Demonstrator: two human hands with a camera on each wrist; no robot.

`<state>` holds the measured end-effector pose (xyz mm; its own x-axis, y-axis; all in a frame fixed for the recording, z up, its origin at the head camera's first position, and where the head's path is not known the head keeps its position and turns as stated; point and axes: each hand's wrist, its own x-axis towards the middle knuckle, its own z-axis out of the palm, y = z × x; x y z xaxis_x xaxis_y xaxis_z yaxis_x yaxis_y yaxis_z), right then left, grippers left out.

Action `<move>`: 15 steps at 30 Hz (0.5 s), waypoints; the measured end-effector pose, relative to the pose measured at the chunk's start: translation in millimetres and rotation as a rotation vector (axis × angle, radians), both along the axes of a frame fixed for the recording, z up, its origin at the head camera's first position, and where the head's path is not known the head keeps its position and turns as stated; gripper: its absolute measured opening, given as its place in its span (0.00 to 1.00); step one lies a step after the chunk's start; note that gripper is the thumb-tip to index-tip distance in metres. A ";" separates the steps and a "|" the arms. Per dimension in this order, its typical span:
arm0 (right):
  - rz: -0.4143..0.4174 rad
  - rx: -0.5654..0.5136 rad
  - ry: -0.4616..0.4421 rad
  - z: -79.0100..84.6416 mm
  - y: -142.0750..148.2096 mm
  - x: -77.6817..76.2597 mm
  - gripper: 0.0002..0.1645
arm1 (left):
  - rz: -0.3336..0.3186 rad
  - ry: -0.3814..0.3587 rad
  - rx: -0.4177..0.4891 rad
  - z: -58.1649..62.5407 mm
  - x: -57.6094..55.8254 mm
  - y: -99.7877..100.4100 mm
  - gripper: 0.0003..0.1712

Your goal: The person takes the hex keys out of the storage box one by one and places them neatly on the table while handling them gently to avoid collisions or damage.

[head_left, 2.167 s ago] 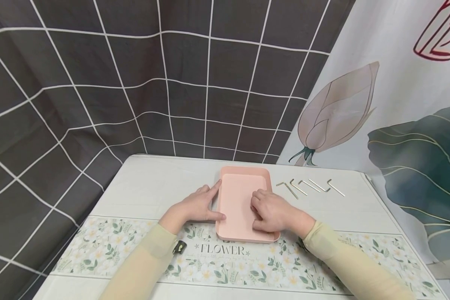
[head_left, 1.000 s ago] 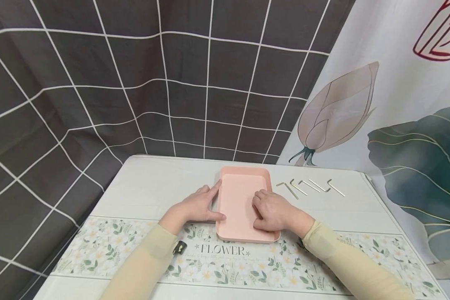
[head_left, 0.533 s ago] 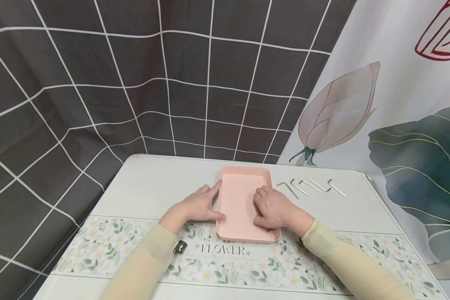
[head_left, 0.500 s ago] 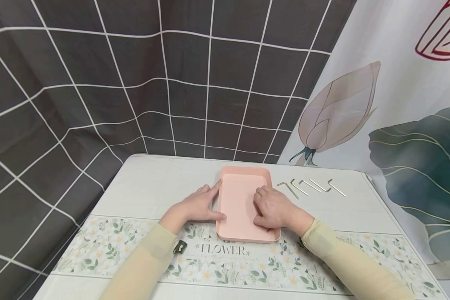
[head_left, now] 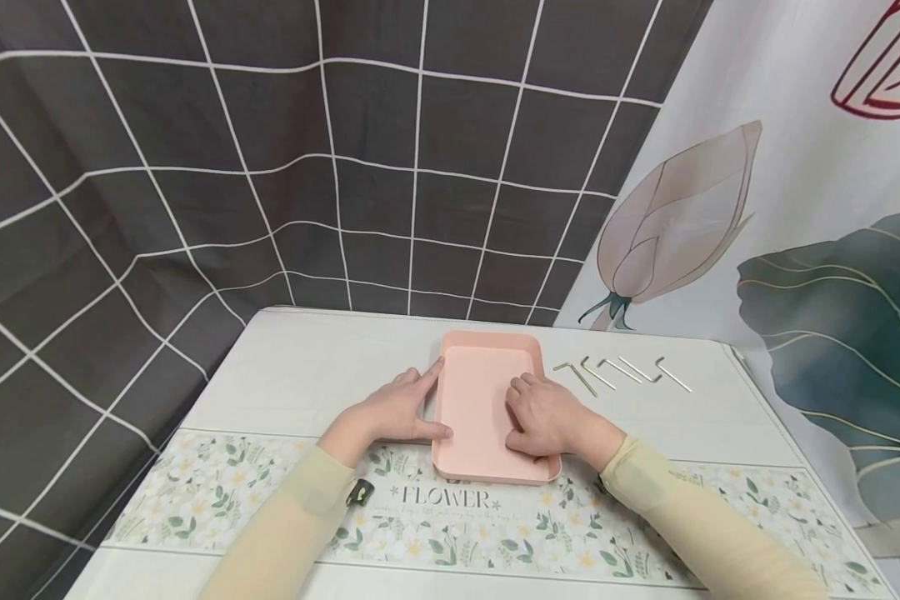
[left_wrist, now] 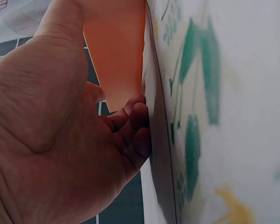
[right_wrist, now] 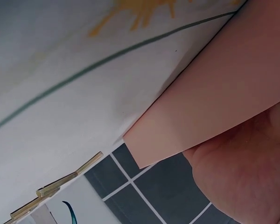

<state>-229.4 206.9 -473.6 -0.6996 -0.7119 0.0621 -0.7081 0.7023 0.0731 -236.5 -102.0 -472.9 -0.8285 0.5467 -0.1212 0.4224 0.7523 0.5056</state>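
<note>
A shallow pink tray point(head_left: 480, 400) lies lengthwise on the table between both hands. At its left side, my left hand point(head_left: 393, 410) has the index finger stretched along the outer wall and the thumb reaching over the rim. In the left wrist view the other fingers point(left_wrist: 139, 116) bend low by the table, near the tray wall point(left_wrist: 116, 51). My right hand point(head_left: 547, 415) reaches over the right rim, its fingers and thumb curled above the tray floor. Nothing shows in it; the space under the fingers is hidden. In the right wrist view its palm point(right_wrist: 242, 172) is behind the tray wall point(right_wrist: 200, 107).
Several brass-coloured hex keys point(head_left: 621, 374) lie in a row right of the tray. A white cloth with a floral band point(head_left: 450, 533) covers the table. Behind it hangs a dark checked curtain point(head_left: 375, 200), with a flower-printed white one point(head_left: 795, 183) at right.
The right hand has shifted very slightly rightward within the tray since the oldest frame. The left hand, the tray and the hex keys stay in place.
</note>
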 end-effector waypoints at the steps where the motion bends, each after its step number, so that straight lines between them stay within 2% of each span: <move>1: -0.001 0.002 -0.011 0.3 -0.3 0.5 0.16 | 0.001 0.001 0.000 -0.1 -0.2 -0.1 0.76; 7: -0.004 0.006 -0.029 1.6 -2.0 4.2 0.16 | 0.001 0.002 0.002 0.3 -0.7 -0.4 0.76; 15: -0.021 0.043 0.045 2.2 -3.6 8.5 0.18 | 0.001 0.000 0.004 1.8 0.6 -0.2 0.77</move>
